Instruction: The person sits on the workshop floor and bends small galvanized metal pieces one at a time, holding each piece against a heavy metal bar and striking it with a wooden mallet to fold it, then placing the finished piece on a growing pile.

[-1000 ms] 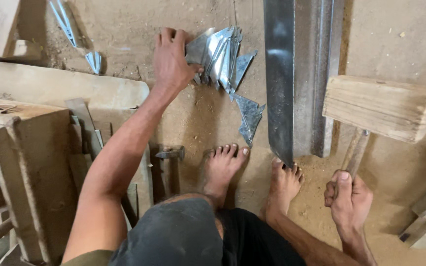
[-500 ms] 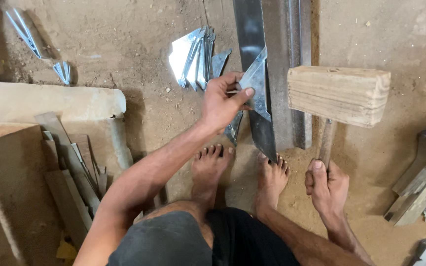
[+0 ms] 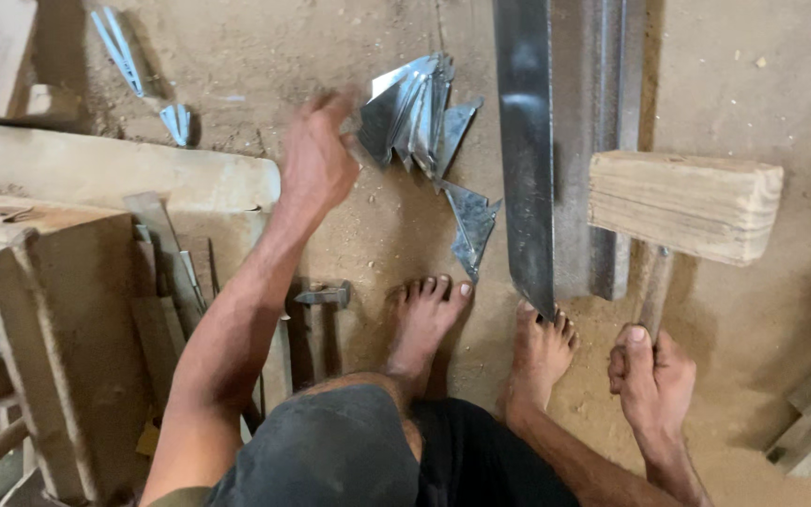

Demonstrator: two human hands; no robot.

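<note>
- The right hand grips the wooden mallet by its handle, at 4 o'clock; handle points to 12, head lies crosswise.
- The left hand, blurred, cannot tell if open, is just beside the folded metal pieces at 12 o'clock.

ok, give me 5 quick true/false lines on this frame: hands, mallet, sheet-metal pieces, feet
1. The right hand grips the wooden mallet by its handle. True.
2. The left hand holds a metal hammer. False: it reaches toward the stack of folded sheet-metal pieces; the metal hammer lies on the floor.
3. The mallet head rests on the sandy floor. False: it is held raised.
4. The person is barefoot. True.
5. The long metal strip lies left of the wooden block. False: it lies to the right, ending by the right foot.
</note>
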